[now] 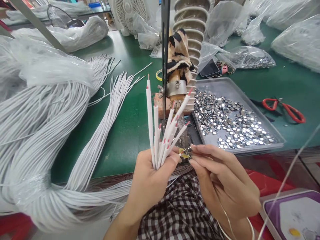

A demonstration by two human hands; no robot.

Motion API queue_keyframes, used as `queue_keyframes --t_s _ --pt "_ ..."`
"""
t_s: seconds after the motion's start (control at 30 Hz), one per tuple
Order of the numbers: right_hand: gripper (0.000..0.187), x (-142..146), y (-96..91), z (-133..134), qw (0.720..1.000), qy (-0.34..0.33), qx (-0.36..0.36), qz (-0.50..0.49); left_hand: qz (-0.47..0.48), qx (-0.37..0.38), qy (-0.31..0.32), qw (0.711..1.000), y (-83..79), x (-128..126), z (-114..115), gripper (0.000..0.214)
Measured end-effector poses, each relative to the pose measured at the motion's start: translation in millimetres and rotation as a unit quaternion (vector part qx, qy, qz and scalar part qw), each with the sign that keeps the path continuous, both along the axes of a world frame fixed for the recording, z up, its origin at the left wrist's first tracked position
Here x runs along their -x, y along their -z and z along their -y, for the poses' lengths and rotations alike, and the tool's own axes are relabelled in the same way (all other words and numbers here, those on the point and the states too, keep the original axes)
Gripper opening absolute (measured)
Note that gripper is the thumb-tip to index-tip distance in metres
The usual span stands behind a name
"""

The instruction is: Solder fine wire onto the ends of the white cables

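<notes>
My left hand (155, 180) is closed around a bunch of white cables (162, 143), whose cut ends with red inner wires fan upward. Between its thumb and forefinger, one wire end points right toward a small metal connector (189, 150). That connector is pinched in the fingertips of my right hand (222, 176). Just behind the fingertips, a soldering iron (177, 86) hangs tip down, clamped to a black upright bar (165, 60) and wrapped in patterned cloth. Whether wire and connector touch, I cannot tell.
A shallow tray (265, 148) of loose metal connectors lies to the right, with red-handled pliers (282, 106) beyond it. Large cable bundles (50, 133) cover the left side. A ribbed hose (191, 20), a fan (130, 15) and plastic bags (250, 58) stand farther back.
</notes>
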State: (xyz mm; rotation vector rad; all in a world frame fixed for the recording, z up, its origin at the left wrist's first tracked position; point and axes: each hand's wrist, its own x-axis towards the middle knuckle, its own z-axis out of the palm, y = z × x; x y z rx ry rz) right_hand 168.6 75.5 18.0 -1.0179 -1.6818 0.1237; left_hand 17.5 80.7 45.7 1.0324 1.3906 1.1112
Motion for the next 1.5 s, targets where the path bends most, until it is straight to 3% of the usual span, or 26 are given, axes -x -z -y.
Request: queue_keyframes --t_s 0.6,0.93,1.17,1.37,1.5 --pt "0.023 -2 2.3 1 0.997 -0.027 0.047 -0.058 0.035 0.029 -0.030 0.999 1.4 -6 6 0.016" --pt "0.026 3 3.2 -4 0.999 0.016 -0.021 -0.030 0.011 -0.023 -0.007 1.000 1.1 0 1 0.019" --pt "0.024 1 2.3 -3 0.999 -0.015 -0.014 -0.029 0.026 -0.022 0.011 0.999 4.4 1 5 0.022" --pt "0.024 -3 10.4 -1 0.995 -0.049 0.023 -0.081 0.025 -0.004 -0.021 0.999 4.5 -4 8 0.022" --pt "0.015 -13 13.4 2 0.990 -0.051 0.020 -0.131 -0.031 -0.044 0.035 0.998 9.2 -3 11 0.020"
